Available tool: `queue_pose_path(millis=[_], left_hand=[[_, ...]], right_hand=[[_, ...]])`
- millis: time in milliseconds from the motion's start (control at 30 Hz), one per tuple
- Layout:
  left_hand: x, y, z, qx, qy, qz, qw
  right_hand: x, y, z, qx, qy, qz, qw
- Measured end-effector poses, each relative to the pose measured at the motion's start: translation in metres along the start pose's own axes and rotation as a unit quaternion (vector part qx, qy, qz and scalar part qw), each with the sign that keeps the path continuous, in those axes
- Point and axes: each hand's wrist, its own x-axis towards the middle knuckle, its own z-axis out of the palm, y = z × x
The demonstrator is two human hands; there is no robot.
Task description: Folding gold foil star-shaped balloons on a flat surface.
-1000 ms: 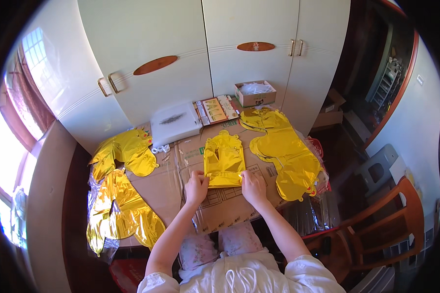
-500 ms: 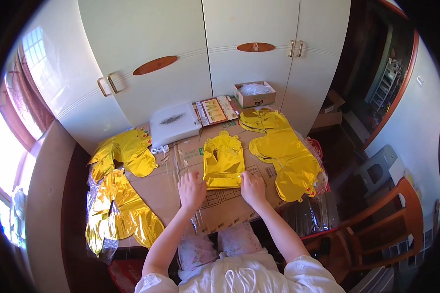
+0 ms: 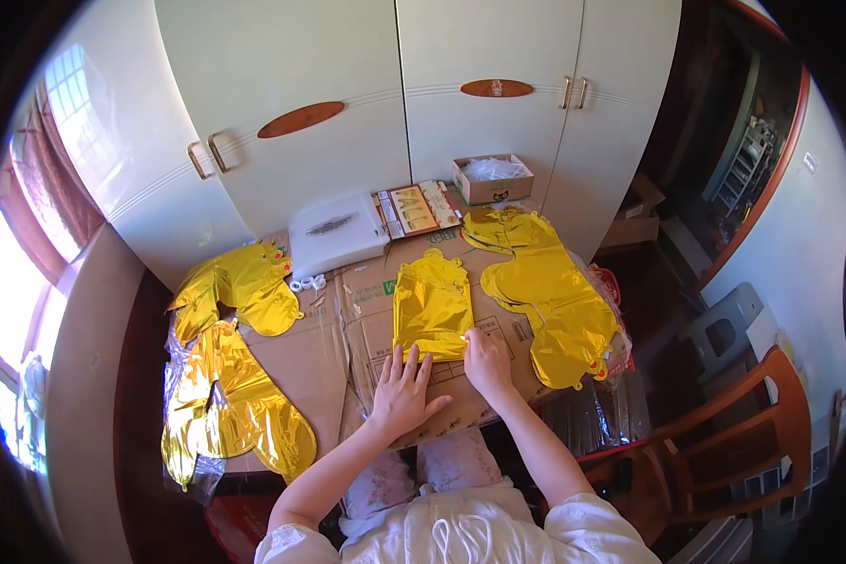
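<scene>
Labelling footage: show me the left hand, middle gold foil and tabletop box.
Left hand (image 3: 402,397): head view, back of hand.
Middle gold foil (image 3: 433,306): head view, centre.
Tabletop box (image 3: 500,192): head view, front wall.

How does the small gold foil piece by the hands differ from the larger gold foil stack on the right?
The small gold foil piece is roughly rectangular; the larger gold foil stack is longer, with rounded lobes. The right hand pinches the small piece's corner; no hand touches the stack. Both are shiny and lie on brown cardboard.
</scene>
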Motion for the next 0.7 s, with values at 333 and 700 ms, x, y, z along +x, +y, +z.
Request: queue_pose_path(millis=[333,700], left_hand=[[0.0,-0.006,0.005,0.002,-0.024,-0.009,1.0],[0.003,-0.012,0.003,0.005,-0.063,0.008,0.998]], right_hand=[[0.001,-0.004,-0.003,-0.008,-0.007,-0.006,1.0],[-0.001,-0.001,-0.001,-0.018,-0.033,-0.01,0.999]])
